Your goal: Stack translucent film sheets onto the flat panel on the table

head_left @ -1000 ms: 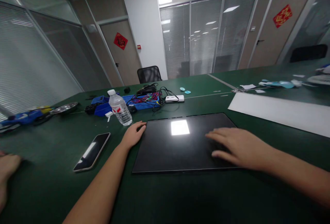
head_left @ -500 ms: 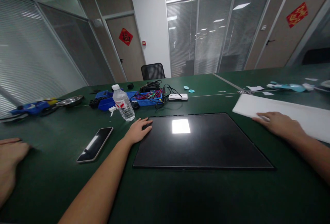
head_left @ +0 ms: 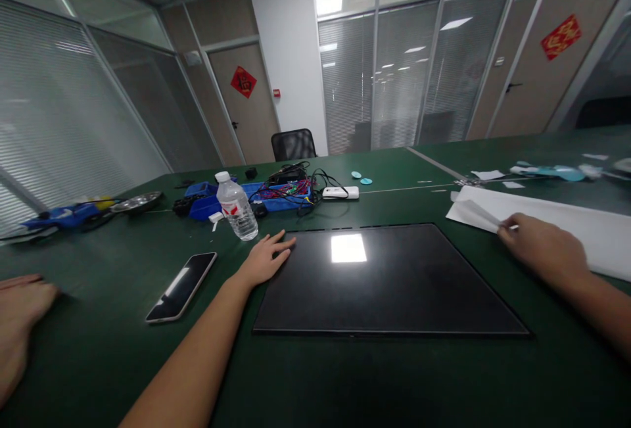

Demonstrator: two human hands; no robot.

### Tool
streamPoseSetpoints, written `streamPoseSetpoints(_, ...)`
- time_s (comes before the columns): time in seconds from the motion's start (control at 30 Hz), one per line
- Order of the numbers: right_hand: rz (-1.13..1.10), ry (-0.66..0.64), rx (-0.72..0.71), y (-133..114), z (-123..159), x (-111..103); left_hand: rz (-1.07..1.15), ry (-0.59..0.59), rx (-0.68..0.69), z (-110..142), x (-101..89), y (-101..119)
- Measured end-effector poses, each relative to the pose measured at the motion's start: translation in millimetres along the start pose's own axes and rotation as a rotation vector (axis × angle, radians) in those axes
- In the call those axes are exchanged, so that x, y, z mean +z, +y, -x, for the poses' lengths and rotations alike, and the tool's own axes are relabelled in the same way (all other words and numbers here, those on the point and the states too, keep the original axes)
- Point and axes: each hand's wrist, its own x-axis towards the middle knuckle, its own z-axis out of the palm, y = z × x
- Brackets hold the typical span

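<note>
Right hand (head_left: 539, 252) pinches lifted corner of white sheet (head_left: 552, 221) right of black panel (head_left: 384, 280). Left hand (head_left: 263, 260) rests flat, fingers spread, on panel's left corner. Green table (head_left: 345, 382), glass-walled office.

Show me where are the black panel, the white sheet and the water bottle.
black panel (head_left: 389, 283): head view, middle of its dark face.
white sheet (head_left: 582, 224): head view, flat part past the right hand.
water bottle (head_left: 237, 208): head view, labelled body.

Flat black rectangular glass panel (head_left: 389, 280) lies centre on green table (head_left: 345, 382). Left of it, black smartphone (head_left: 181, 286); far-left, clear plastic water bottle (head_left: 237, 206). White paper sheet (head_left: 547, 224) lies right. Blue plastic tray of wires (head_left: 276, 192) sits behind.
</note>
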Motion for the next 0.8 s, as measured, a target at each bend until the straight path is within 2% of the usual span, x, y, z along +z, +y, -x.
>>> streamPoseSetpoints(0.17, -0.039, -0.043, -0.015, -4, 5, -2, 0.000, -0.051, 0.036, -2, -5.5, -2)
streamPoseSetpoints(0.23, -0.042, -0.044, -0.017, -5, 6, -3, 0.000, -0.051, 0.008, -2, -7.8, -5)
streamPoseSetpoints(0.37, -0.032, 0.045, -0.025, -14, 14, -14, -0.001, 0.007, -0.075, 0, -9.0, -10)
streamPoseSetpoints(0.43, -0.003, 0.127, -0.084, -24, 22, -19, -0.005, 0.027, -0.088, 1, -8.0, -11)
streamPoseSetpoints(0.5, 0.017, 0.183, -0.248, -38, 33, -23, -0.018, 0.044, -0.091, 0, -7.0, -9)
streamPoseSetpoints(0.57, 0.001, 0.174, -0.495, -58, 47, -22, -0.037, 0.062, -0.092, -1, -6.5, -6)
streamPoseSetpoints(0.7, -0.157, 0.047, -0.987, -106, 84, -19, -0.060, 0.099, -0.085, -2, -5.8, 0)
streamPoseSetpoints(0.8, -0.353, -0.041, -1.252, -131, 104, -20, -0.068, 0.111, -0.066, -3, -3.6, 1)
